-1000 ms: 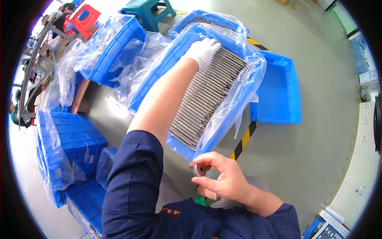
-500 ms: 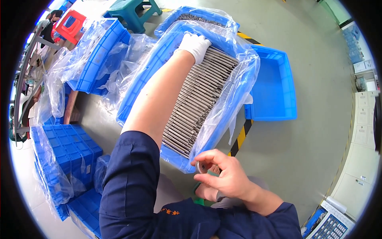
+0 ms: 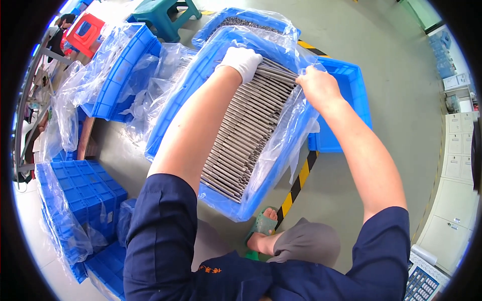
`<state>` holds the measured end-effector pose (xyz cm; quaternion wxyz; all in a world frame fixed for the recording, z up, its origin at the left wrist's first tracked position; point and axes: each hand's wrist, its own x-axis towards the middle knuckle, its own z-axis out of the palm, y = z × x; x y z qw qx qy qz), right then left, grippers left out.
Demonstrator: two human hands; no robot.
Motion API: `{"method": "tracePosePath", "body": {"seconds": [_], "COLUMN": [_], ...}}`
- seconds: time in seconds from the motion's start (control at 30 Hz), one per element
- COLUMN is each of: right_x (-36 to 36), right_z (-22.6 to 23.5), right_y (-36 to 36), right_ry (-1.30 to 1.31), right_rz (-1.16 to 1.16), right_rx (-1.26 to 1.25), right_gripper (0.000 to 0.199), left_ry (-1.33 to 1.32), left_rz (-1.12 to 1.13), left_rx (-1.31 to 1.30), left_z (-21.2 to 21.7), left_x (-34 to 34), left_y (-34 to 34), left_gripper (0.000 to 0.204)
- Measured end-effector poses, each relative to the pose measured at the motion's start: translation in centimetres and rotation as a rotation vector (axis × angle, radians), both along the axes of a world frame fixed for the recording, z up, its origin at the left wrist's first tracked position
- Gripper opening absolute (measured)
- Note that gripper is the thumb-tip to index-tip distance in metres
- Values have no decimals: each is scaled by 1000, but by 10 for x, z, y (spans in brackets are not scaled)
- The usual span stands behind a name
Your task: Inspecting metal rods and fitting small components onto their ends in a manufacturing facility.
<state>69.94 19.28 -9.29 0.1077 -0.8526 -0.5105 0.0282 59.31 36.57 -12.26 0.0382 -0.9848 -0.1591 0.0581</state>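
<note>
Long silver metal rods point(image 3: 247, 125) lie side by side in a blue crate point(image 3: 149, 143) lined with clear plastic film point(image 3: 273, 168). My left hand point(image 3: 242, 62), in a white glove, is closed over the left ends of the rods at the far end of the row. A few rods there fan out slightly from the glove. My bare right hand point(image 3: 320, 86) has its fingers pinched at the right ends of those same rods, beside the film. What sits between its fingertips is hidden.
Behind stands a blue bin of small dark parts point(image 3: 248, 22); right, another blue bin point(image 3: 346, 120). Stacked blue crates point(image 3: 83, 195) and a tilted crate point(image 3: 123, 70) fill the left. A green stool point(image 3: 168, 17) and a red stool point(image 3: 85, 34) stand farther back.
My right hand has moved from near my lap, where it held a small round metal piece, up and away to the rods' right ends. My left hand has hardly moved.
</note>
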Motion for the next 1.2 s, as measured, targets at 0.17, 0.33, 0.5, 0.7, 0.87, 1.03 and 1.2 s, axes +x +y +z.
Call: {"method": "tracePosePath", "body": {"seconds": [0.17, 0.33, 0.5, 0.7, 0.87, 1.03, 1.2], "right_x": [12, 7, 22, 37, 9, -8, -149], "right_z": [-9, 21, 73, 28, -17, 17, 58], "right_y": [-2, -25, -34, -3, 12, 9, -11], "right_ry": [-438, -369, -198, 185, 143, -14, 1064], "right_rz": [294, 254, 154, 10, -329, -249, 525], "right_rx": [-309, 126, 509, 13, -40, 73, 415], "right_gripper": [15, 21, 22, 17, 31, 26, 29], "left_ry": [-18, -40, -175, -555, -803, -966, -797], "left_rz": [68, 144, 184, 654, 711, 636, 795], "left_rx": [-100, -170, -197, -1346, -2080, -2166, -2319], "left_z": [-2, 4, 42, 83, 87, 105, 111], "left_x": [-14, -35, -86, -183, -248, -286, -337], "left_y": [-5, -17, -26, -81, -153, -210, -283], "left_gripper": [19, 14, 18, 30, 38, 44, 43]}}
